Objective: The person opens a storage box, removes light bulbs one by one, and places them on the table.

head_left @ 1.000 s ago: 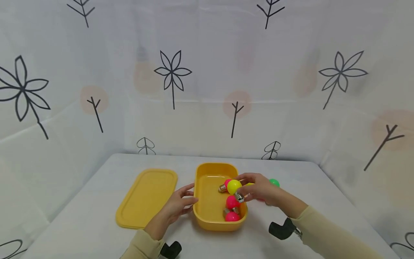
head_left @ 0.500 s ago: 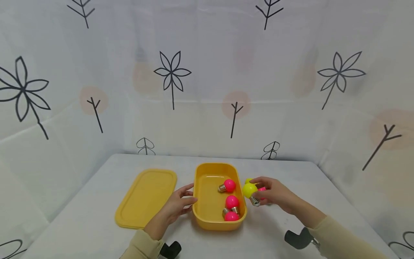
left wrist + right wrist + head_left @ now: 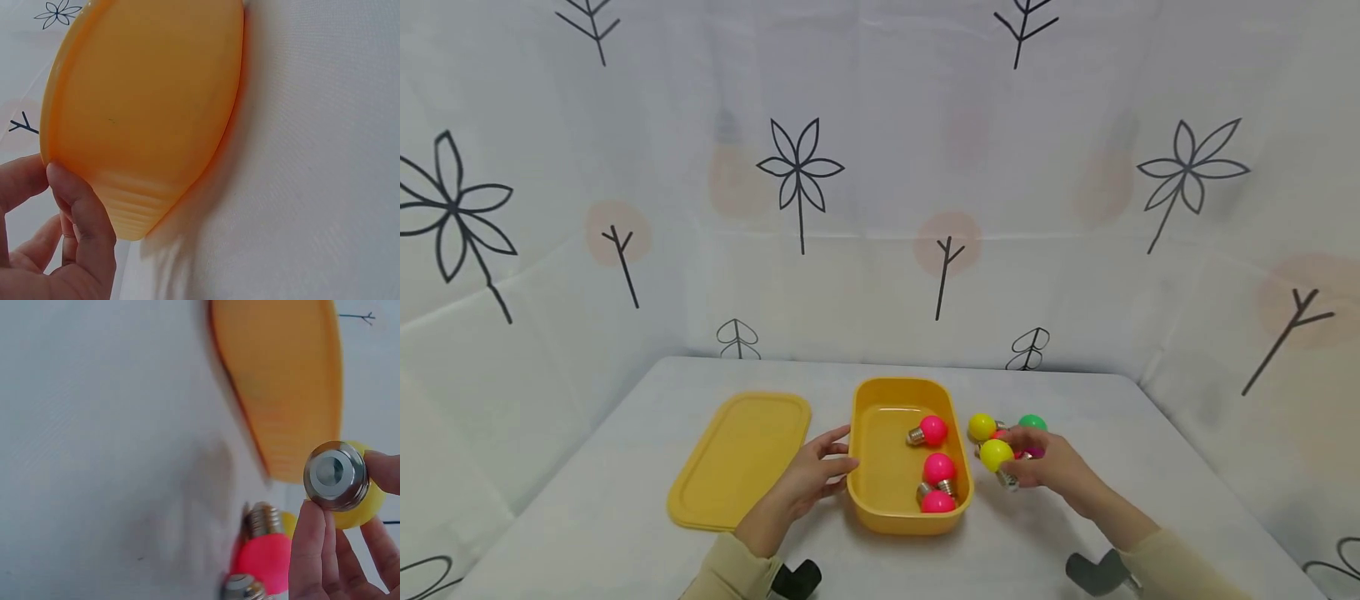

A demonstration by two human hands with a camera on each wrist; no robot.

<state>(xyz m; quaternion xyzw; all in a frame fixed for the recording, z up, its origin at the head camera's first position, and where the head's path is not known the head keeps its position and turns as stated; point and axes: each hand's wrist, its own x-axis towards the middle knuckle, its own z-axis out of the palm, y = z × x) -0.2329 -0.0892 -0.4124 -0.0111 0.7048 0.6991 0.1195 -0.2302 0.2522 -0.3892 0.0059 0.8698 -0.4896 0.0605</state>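
Note:
A yellow plastic container (image 3: 880,525) stands in the middle of the table with pink light bulbs (image 3: 934,430) lying inside along its right side. My left hand (image 3: 808,475) holds the container's left rim, thumb and forefinger meeting at the edge in the left wrist view. To the container's right, my right hand (image 3: 1052,462) pinches a yellow light bulb (image 3: 997,455) with its metal base pointing down. The right wrist view shows that base end (image 3: 329,471) between thumb and fingers. Behind the hand lie another yellow bulb (image 3: 981,427), a green bulb (image 3: 1032,422) and partly hidden pink and purple ones.
A flat yellow lid (image 3: 741,458) lies on the white table (image 3: 625,483) to the left of the container. Patterned white cloth (image 3: 880,208) hangs around the back and sides. In the right wrist view a pink bulb (image 3: 265,562) rests on the table.
My right hand has carried the yellow bulb from over the container's right rim out to the right, above the loose bulbs. My left hand has stayed on the container.

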